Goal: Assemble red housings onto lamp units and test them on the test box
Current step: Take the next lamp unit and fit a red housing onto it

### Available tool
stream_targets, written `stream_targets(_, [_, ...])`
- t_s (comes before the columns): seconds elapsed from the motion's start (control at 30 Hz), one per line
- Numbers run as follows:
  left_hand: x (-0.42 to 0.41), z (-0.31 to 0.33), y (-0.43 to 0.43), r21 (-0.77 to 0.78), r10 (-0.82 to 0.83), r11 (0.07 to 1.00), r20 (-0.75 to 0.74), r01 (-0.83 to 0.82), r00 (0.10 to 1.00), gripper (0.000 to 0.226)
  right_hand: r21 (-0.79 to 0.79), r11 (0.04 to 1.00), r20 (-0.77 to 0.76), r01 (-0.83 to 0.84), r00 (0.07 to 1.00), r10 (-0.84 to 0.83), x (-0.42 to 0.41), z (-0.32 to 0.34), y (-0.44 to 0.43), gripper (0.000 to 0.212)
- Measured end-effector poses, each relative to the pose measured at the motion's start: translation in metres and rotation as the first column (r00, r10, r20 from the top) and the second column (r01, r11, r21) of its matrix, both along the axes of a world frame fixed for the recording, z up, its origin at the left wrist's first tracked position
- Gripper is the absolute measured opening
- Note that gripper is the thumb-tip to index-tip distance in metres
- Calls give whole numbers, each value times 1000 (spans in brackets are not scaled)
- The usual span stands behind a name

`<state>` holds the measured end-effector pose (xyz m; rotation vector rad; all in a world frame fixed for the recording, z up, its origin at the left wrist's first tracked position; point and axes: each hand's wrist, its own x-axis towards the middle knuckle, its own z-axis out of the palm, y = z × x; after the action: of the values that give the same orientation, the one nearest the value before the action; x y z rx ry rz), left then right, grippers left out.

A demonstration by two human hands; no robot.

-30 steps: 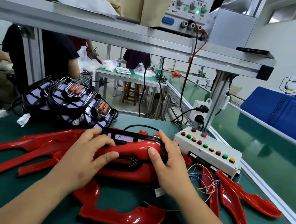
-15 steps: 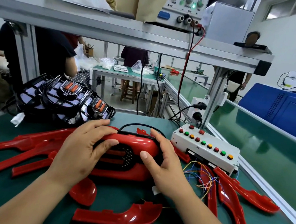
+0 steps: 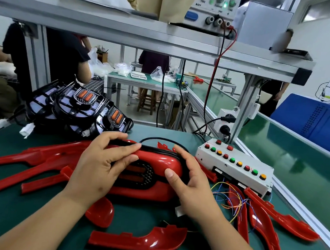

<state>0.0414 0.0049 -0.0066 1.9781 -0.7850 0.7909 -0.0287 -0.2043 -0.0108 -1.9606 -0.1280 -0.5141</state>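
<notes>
Because the green bench mat (image 3: 9, 220) gives a flat base and the white push-button test box (image 3: 234, 169) is just to the right, the glossy red plastic housing (image 3: 162, 161) lies mid-mat over the black-grilled lamp unit (image 3: 145, 175), I reckon. Left hand (image 3: 99, 169) and right hand (image 3: 190, 183) grip its ends, fingers (image 3: 125, 147) curled over the top edge and thumbs on the face, probably snapping it on.

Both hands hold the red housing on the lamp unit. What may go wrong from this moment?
1. The black cable loops just behind the top edge of the red housing, close to the left hand and the right hand; pressing down may pinch it.
2. The loose coloured wires from the test box lie beside the right wrist, which may snag them.
</notes>
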Motion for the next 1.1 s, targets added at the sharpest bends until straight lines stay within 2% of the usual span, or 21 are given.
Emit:
stream_targets(0.13, [3, 0, 0, -95, -11, 995, -329, -22, 944, 71, 66, 998, -45, 24, 999, -21, 2, -2, 0, 52])
stream_targets(0.2, [6, -3, 3, -100, -80, 994, -475, 37, 877, 75, 88, 995, -51, 52, 998, -48, 3, -4, 1, 59])
stream_targets(0.27, [7, -6, 3, -178, -184, 979, -541, 102, 821, 67, 121, 990, -60, 71, 996, -64, 5, -5, 2, 67])
stream_targets(0.43, [2, 1, -4, -453, -434, 872, -545, 183, 718, 35, 263, 962, -14, 80, 997, -79, 7, -3, 1, 50])
stream_targets(0.53, [-2, 6, -7, -514, -481, 838, -541, 182, 690, 39, 272, 961, -5, 51, 999, -52, 4, 0, 1, 45])
stream_targets(0.83, [-8, 4, -19, -564, -472, 821, -577, 92, 667, 34, 127, 983, -43, 134, 991, -130, 5, -1, 6, 67])
stream_targets(0.97, [-6, 4, -17, -469, -376, 880, -596, 72, 710, 39, 51, 974, -37, 220, 975, -218, 4, 2, 7, 79])
stream_targets(1.03, [-6, 3, -16, -498, -411, 864, -611, 74, 677, 45, 22, 970, -38, 241, 970, -240, 4, 3, 7, 80])
stream_targets(1.1, [-5, 3, -14, -572, -488, 819, -645, 53, 588, 49, 21, 969, -46, 247, 968, -246, 4, 3, 7, 80])
